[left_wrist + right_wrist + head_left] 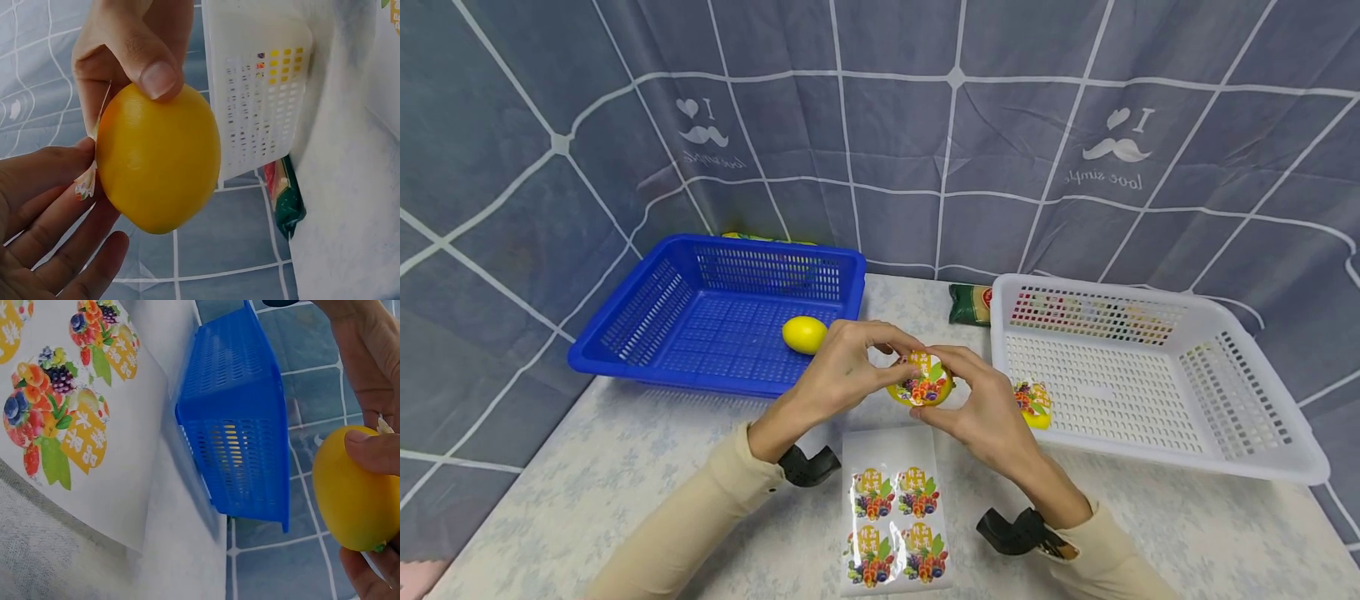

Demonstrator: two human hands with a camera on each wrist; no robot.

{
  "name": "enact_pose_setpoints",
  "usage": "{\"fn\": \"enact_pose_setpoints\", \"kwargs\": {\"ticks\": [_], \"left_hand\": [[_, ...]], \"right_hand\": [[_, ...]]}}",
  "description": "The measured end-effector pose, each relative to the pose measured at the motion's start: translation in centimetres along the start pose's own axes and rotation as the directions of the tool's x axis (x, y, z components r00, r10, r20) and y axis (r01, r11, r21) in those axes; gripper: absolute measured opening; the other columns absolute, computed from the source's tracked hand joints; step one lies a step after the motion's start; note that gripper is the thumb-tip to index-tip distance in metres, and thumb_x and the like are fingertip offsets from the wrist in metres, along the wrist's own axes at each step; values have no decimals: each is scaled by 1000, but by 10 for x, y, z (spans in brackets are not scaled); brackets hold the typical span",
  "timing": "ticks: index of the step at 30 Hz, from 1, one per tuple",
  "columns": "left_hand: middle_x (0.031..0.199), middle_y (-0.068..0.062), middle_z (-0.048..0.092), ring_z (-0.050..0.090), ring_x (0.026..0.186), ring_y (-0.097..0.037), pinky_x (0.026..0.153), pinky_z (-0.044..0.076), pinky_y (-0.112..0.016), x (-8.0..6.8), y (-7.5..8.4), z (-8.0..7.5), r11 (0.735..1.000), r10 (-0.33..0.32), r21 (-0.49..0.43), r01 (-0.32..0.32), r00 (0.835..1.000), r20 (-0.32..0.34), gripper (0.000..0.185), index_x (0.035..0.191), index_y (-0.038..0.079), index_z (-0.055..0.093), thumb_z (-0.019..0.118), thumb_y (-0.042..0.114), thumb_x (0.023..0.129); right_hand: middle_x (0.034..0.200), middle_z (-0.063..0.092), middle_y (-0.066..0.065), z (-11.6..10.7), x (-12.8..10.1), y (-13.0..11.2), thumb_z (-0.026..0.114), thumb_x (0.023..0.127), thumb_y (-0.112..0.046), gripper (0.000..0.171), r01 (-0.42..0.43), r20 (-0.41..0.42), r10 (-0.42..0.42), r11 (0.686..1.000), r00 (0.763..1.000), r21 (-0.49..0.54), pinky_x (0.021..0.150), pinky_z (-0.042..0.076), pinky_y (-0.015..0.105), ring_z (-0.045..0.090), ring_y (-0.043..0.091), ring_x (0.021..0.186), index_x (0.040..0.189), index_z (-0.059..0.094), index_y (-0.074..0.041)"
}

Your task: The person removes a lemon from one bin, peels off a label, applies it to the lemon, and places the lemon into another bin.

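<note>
Stickers (917,493) read "精品水果"; the curtain (895,133) shows mirrored "I", "love simple".

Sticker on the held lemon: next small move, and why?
Probably smooth the sticker's loose edge down with the left hand. The left wrist view shows that edge standing off the lemon's skin; the left thumb is at the sticker, and the right hand holds the fruit.
</note>
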State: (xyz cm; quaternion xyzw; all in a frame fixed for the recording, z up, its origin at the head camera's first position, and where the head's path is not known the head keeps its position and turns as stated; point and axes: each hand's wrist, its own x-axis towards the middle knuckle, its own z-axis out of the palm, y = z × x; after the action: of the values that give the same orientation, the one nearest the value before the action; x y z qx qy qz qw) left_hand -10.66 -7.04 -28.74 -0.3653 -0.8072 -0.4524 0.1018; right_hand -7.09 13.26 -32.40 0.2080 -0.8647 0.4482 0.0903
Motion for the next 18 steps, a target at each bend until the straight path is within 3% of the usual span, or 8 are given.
{"fn": "enact_pose_setpoints", "kwargs": {"ticks": [7,12,18], "left_hand": [[87,-1,73,65,77,-9,76,55,-29,-2,3,1,996,11,85,-11,1000,4,19,100,5,76,80,8,82],[96,0,74,67,85,-14,73,53,-27,-4,5,0,988,7,155,-10,1000,21,19,102,9,76,79,13,84],[93,0,74,67,86,-11,73,53,-24,-4,3,0,992,17,124,-23,999,46,9,93,9,76,78,13,86]], "right_hand": [[127,62,-6,1,0,1,90,71,-15,59,21,-14,-21,1000,1000,11,98,48,41,56,15,120,125,67,-12],[127,63,-4,3,-1,3,90,69,-13,59,31,-30,-30,999,999,14,98,48,41,57,16,118,124,67,-11],[126,63,-4,4,-2,3,91,68,-13,62,31,-45,-30,999,999,14,96,49,42,59,16,116,125,67,-12]]}}
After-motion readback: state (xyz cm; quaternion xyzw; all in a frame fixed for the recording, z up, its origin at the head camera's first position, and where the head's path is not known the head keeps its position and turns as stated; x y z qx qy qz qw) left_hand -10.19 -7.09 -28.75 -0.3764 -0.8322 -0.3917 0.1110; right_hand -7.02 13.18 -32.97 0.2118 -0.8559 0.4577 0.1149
